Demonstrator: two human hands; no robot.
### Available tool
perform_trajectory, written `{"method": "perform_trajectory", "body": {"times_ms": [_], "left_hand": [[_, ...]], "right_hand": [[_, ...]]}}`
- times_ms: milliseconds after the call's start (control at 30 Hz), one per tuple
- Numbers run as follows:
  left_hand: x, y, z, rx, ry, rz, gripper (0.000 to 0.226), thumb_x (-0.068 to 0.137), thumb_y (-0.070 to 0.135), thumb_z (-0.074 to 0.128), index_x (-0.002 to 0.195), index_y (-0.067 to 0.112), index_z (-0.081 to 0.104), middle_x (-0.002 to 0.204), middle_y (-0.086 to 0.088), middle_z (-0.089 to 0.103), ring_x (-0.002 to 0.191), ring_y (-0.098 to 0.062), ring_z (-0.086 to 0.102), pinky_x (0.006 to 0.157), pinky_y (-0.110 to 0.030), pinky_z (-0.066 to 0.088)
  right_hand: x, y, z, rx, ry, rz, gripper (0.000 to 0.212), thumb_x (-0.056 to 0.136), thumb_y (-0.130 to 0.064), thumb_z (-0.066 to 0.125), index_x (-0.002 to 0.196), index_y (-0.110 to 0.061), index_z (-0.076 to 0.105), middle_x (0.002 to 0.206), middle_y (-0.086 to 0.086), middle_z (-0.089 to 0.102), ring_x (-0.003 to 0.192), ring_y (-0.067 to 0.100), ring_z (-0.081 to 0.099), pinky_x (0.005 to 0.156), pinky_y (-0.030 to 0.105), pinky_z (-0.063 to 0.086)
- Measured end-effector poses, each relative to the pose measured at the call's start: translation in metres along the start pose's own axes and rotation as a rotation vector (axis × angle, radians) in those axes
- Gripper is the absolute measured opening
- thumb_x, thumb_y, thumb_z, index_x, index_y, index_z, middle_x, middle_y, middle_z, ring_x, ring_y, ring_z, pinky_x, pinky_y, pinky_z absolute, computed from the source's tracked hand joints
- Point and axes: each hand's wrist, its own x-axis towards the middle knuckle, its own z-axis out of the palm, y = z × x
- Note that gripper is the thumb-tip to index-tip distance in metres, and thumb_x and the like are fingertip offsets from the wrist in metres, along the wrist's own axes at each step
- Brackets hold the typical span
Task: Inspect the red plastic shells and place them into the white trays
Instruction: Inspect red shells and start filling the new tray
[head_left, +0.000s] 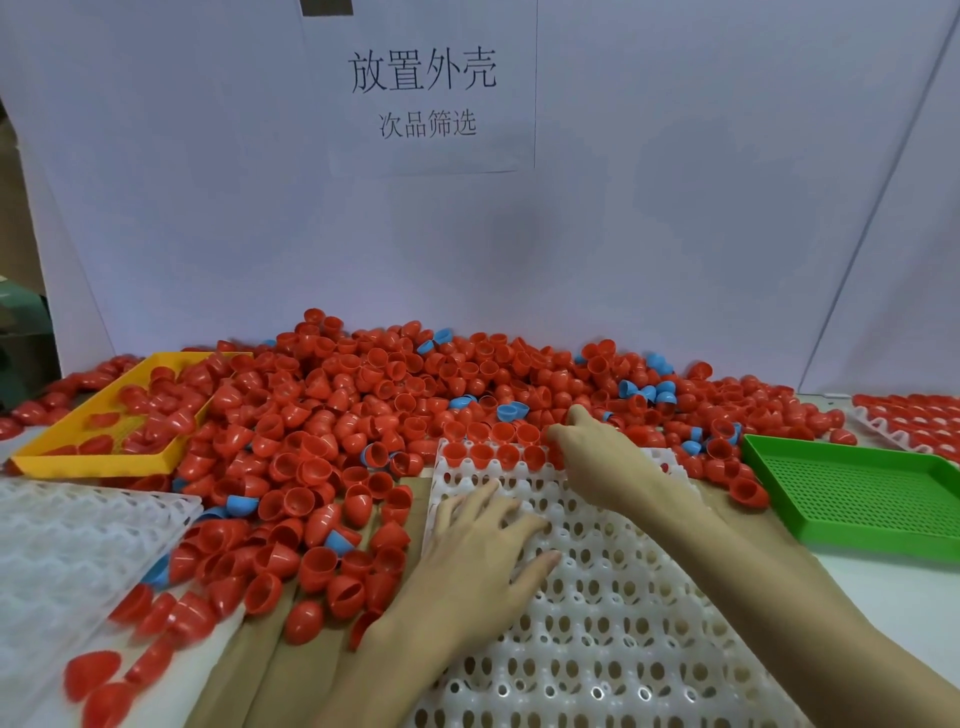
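While the left hand (483, 556) lies flat with straight, spread fingers on the white tray (597, 597), steadying it, the right hand (597, 452) reaches to the tray's far edge, where it meets the pile of red shells (363, 395). Its fingers are curled toward the shells at that edge, but whether they pinch one cannot be told, since the fingertips are turned away from the camera.

Judging by the tray, the filling step has only begun: a single far row holds seated shells (493, 454), each with its open mouth facing up and its long axis upright in its pocket; every nearer pocket shows bare. The right hand seems to be adding to the end of that row.

The next move calls for one loose shell to be lifted clear of the pile, turned so its rim and inner wall can be checked, then set dome down into the next free pocket. The loose shells lie every way, some on their sides, some mouth up, some dome up, so most will need turning. Blue shells (511, 410) are scattered through the heap and should stay out of the tray.

A yellow tray (93, 457) sits to the left with a few red shells in it, a green tray (852, 493) to the right
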Motion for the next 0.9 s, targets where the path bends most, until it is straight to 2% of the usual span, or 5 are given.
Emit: {"method": "perform_trajectory", "body": {"times_ms": [133, 300, 400, 600, 900], "left_hand": [[0.0, 0.001, 0.0, 0.016, -0.006, 0.003, 0.054, 0.106, 0.065, 0.026, 0.152, 0.042, 0.041, 0.163, 0.013, 0.033, 0.159, -0.01, 0.001, 0.128, -0.041, -0.004], [-0.001, 0.003, -0.003, 0.023, -0.017, 0.002, 0.054, 0.106, 0.064, 0.026, 0.153, 0.041, 0.041, 0.162, 0.013, 0.033, 0.159, -0.011, 0.001, 0.128, -0.04, -0.004], [0.0, 0.004, -0.003, 0.037, -0.019, 0.005, 0.054, 0.107, 0.064, 0.025, 0.152, 0.04, 0.041, 0.162, 0.013, 0.033, 0.159, -0.012, 0.001, 0.129, -0.041, -0.003], [0.0, 0.004, -0.003, 0.063, -0.007, 0.015, 0.055, 0.106, 0.064, 0.025, 0.146, 0.034, 0.048, 0.162, 0.01, 0.036, 0.159, -0.013, 0.002, 0.129, -0.042, 0.001], [0.001, 0.002, -0.001, 0.052, -0.003, 0.016, 0.055, 0.106, 0.065, 0.025, 0.146, 0.034, 0.047, 0.161, 0.01, 0.036, 0.159, -0.013, 0.003, 0.129, -0.041, -0.001]], "right_hand": [[0.0, -0.003, -0.003, -0.097, -0.068, -0.042, 0.022, 0.095, 0.004, 0.051, 0.111, -0.008, 0.059, 0.115, 0.01, 0.043, 0.067, 0.017, 0.051, 0.053, 0.026, 0.044], [0.004, 0.001, -0.01, 0.018, 0.069, 0.02, 0.013, 0.105, -0.009, 0.048, 0.112, -0.009, 0.059, 0.109, 0.008, 0.049, 0.074, 0.017, 0.052, 0.069, 0.032, 0.054], [0.001, -0.003, -0.008, 0.213, 0.191, -0.112, 0.035, 0.11, -0.021, 0.049, 0.144, -0.014, 0.054, 0.135, 0.006, 0.054, 0.113, 0.02, 0.06, 0.098, 0.031, 0.054], [-0.011, -0.016, 0.013, 0.196, -0.088, -0.3, 0.061, 0.113, -0.05, 0.019, 0.168, -0.026, 0.008, 0.173, -0.011, -0.003, 0.159, 0.004, -0.009, 0.131, 0.033, -0.002], [-0.012, -0.017, 0.019, 0.246, -0.151, -0.242, 0.062, 0.111, -0.054, 0.012, 0.167, -0.028, 0.003, 0.173, -0.014, -0.007, 0.157, 0.0, -0.013, 0.128, 0.033, -0.014]]}}
